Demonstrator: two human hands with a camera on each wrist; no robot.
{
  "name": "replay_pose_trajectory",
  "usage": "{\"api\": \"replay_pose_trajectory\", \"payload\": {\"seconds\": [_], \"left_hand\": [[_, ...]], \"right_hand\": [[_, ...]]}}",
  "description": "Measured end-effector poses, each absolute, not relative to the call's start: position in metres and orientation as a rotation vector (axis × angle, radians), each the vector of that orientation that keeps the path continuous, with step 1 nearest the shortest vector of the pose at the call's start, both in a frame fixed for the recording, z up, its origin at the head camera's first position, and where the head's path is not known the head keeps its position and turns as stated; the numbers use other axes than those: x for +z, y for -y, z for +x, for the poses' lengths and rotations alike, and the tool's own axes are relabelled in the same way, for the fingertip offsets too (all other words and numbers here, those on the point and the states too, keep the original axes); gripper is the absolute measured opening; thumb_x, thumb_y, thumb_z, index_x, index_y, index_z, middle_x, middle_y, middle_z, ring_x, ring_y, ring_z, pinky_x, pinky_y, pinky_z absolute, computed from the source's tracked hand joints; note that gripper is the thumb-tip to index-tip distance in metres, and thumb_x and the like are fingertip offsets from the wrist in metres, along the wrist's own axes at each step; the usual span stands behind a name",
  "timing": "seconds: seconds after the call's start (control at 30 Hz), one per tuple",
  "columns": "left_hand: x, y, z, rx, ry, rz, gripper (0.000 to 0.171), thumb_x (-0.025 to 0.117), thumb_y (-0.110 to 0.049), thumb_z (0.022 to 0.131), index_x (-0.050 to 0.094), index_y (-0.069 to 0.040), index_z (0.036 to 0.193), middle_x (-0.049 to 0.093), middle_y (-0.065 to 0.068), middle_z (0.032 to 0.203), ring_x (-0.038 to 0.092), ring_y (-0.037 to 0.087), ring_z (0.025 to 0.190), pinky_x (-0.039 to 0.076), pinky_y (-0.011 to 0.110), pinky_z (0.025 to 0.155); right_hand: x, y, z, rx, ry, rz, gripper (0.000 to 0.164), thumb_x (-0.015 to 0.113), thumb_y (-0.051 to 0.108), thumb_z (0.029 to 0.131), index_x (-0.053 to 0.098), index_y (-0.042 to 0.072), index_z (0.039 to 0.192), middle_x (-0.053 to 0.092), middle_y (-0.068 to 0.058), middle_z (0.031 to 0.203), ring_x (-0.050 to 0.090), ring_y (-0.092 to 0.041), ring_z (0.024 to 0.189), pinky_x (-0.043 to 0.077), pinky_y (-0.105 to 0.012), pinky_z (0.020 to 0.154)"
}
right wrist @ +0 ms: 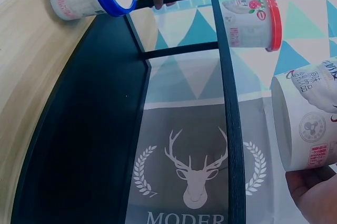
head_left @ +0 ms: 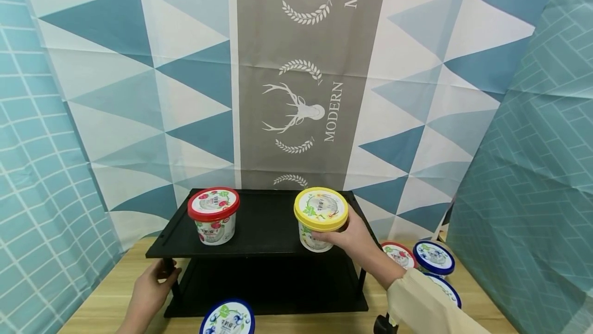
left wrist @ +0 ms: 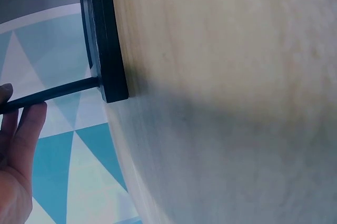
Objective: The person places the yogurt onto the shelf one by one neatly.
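Note:
My right hand (head_left: 359,239) grips a yellow-lidded tub (head_left: 321,215) by its side, over the right part of a two-tier black rack (head_left: 266,221). In the right wrist view, a gap shows between the base of this white paper tub (right wrist: 303,124) and the rack's upper shelf edge (right wrist: 231,103). A red-lidded tub (head_left: 215,218) with a raspberry print stands upright on the upper shelf at the left. My left hand (head_left: 150,287) holds the rack's front left post (left wrist: 58,91) between thumb and fingers.
A blue-lidded tub (head_left: 228,318) stands on the wooden table (head_left: 104,298) before the rack. To the right are another red-lidded tub (head_left: 399,255) and two blue-lidded tubs (head_left: 434,257), partly hidden by my sleeve (head_left: 426,303). Patterned cloth (head_left: 194,92) hangs behind.

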State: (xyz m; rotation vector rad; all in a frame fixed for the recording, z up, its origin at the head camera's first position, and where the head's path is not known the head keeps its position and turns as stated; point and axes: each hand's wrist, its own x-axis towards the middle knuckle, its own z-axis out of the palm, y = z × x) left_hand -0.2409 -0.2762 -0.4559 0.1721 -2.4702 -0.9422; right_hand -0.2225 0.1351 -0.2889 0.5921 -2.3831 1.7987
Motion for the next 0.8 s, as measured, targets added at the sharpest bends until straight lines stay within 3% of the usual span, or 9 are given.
{"api": "replay_pose_trajectory", "payload": {"seconds": [0.8], "left_hand": [[-0.456,0.277,-0.240,-0.958,2.476,0.178,0.019,0.060,-0.011,0.081,0.055,-0.001,0.097,0.060,0.017,0.091,0.060,0.034,0.084,0.053,0.038,0.065]], "right_hand": [[-0.288,-0.116,-0.232,1.787,2.366,0.731,0.066,0.073,0.020,0.071,0.036,0.019,0.125,0.050,-0.005,0.118,0.053,-0.022,0.107,0.049,-0.037,0.088]]}}
